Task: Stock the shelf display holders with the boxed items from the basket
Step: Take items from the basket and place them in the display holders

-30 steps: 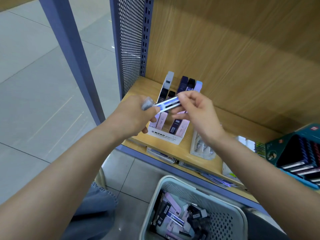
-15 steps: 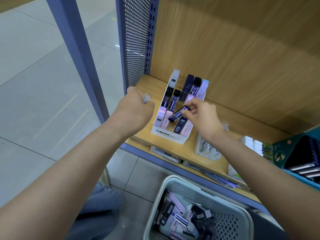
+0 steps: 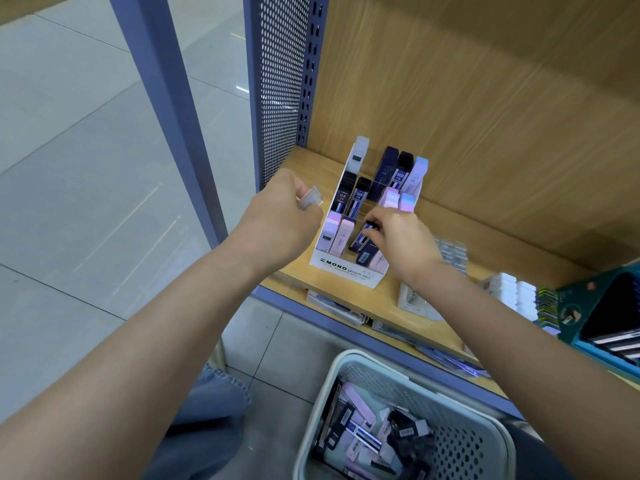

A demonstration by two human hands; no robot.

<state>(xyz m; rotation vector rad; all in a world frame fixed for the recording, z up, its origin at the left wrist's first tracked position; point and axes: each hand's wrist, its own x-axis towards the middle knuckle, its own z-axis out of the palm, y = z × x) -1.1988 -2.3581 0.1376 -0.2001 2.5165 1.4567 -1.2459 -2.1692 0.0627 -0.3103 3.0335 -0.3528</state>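
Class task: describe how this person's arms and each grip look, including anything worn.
The left forearm and right forearm are bare to the frame edge, no sleeves. The left grip and right grip are ungloved, with no rings, watch or bracelet visible. Blue frayed-hem denim shows below.

Illumination is bright, even and diffuse, arriving from above. The glossy floor returns small white glare spots near the top centre. The wooden back panel carries broad, soft-edged shadow bands, darkest toward the upper right. Wide-angle distortion tilts the blue post and enlarges both forearms at the lower edges. Focus is acceptable at centre. The left hand shows slight motion smear, and goods at the right edge are soft.
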